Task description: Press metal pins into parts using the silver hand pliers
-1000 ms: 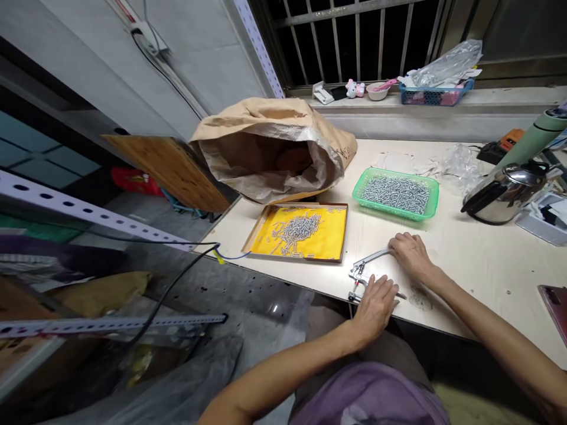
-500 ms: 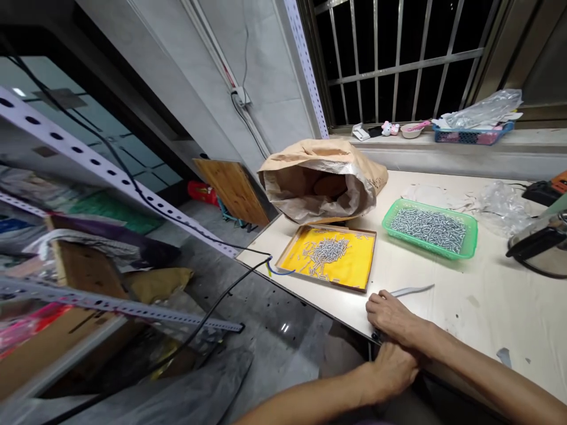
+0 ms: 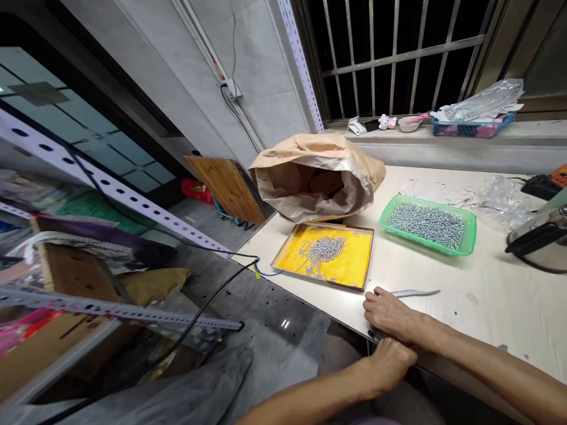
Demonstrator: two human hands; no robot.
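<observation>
My right hand (image 3: 390,316) lies palm down at the near edge of the pale table (image 3: 487,307), covering the head of a metal hand tool whose silver handle (image 3: 416,293) sticks out to the right. My left hand (image 3: 392,361) is curled just below the table edge, right under the right hand, touching a dark part of the tool; its grip is hidden. Past the hands sits a yellow-lined tray (image 3: 352,268) with several small metal pins, and to its right a green basket (image 3: 472,235) full of them.
An open brown paper sack (image 3: 310,177) lies behind the tray. A kettle (image 3: 538,242) and crumpled plastic (image 3: 500,200) are at the right. A perforated shelf rail (image 3: 133,206), a black cable (image 3: 212,295) and a wooden board (image 3: 230,186) are to the left.
The view swung left and up. Both hands slid with the tool toward the table's near edge; the left hand dropped from on top of the tool to below the edge.
</observation>
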